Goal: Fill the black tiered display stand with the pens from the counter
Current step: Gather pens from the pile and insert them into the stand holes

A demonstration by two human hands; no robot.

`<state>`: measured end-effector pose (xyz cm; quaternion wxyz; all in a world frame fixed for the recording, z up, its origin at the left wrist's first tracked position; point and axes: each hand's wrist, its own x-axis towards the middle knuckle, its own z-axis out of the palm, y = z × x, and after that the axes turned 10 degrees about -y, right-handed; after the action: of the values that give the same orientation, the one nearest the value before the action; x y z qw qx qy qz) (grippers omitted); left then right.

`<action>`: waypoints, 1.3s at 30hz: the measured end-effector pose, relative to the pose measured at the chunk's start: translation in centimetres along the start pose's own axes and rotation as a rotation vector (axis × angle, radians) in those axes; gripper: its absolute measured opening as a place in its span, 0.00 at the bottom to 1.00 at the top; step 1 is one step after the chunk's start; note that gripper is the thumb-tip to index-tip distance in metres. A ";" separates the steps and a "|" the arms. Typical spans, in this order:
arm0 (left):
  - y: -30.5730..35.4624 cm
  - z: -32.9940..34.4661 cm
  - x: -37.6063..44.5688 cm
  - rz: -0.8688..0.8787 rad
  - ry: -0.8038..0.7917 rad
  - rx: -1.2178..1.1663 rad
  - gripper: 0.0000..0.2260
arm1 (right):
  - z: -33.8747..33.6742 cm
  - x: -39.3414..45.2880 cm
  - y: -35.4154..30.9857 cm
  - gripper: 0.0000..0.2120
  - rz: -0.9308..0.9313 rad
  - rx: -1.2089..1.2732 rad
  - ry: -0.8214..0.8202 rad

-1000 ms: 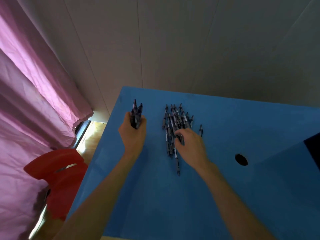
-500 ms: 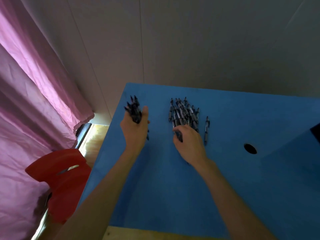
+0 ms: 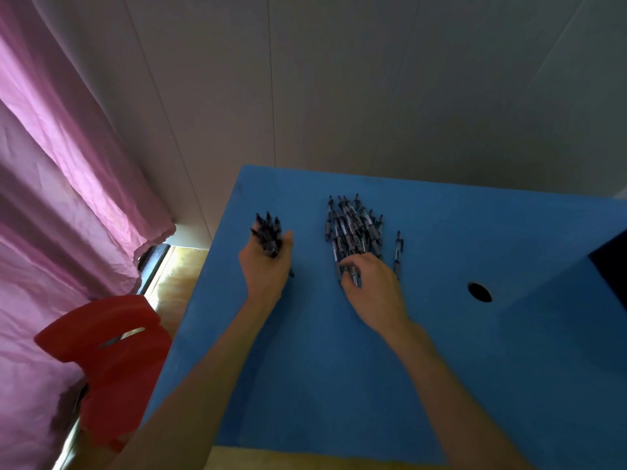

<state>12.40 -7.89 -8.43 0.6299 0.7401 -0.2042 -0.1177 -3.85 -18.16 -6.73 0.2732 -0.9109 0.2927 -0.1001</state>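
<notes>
Head view looks down on a blue surface point(image 3: 305, 385) set against a pale panelled wall point(image 3: 373, 79). I can see my left hand point(image 3: 266, 269) resting at the left part of the surface, its fingers point(image 3: 288, 240) curled round a bundle of dark pens point(image 3: 268, 232) whose ends fan out beyond the hand toward the wall. My right hand point(image 3: 373, 286) lies at the near end of the pile of pens point(image 3: 353, 232) that sits mid-surface, its fingers point(image 3: 349, 262) bent down onto the nearest pens and touching them; I cannot tell whether they actually pinch one. A single pen point(image 3: 397, 249) lies just beside the pile on its right, apart from the rest. Further right there is a round dark hole point(image 3: 479, 292) in the surface, and at the right edge of the picture a dark shape point(image 3: 610, 262) shows above a raised blue face; I cannot tell whether it is the display stand. Left of the surface stands a red chair point(image 3: 112, 361), with a pink curtain point(image 3: 61, 164) hanging behind it.
</notes>
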 end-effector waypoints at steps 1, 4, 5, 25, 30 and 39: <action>0.2 -0.1 0.1 0.010 -0.009 0.012 0.13 | 0.1 0.1 -0.1 0.11 -0.002 -0.001 0.003; 0.7 -0.1 0.2 0.031 -0.025 0.026 0.10 | 0.5 0.2 -0.4 0.11 -0.021 0.007 0.005; 0.8 -0.1 0.2 0.027 -0.016 0.015 0.11 | 0.7 0.2 -0.5 0.11 -0.022 0.009 0.006; -0.4 -0.9 0.5 -0.112 -0.017 -0.019 0.12 | 0.7 0.2 -0.8 0.12 -0.014 -0.024 -0.032; 2.0 -1.2 0.7 -0.128 -0.181 0.162 0.12 | -0.1 0.0 -1.8 0.12 0.009 -0.029 -0.064; 9.0 -1.3 -1.4 -0.112 -0.543 0.406 0.10 | -4.9 -3.8 -3.1 0.12 0.147 0.069 0.021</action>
<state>10.34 -7.21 0.47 0.3851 0.8020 -0.3428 -0.3017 -7.12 -15.97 -1.00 0.3079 -0.8759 0.3578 -0.0994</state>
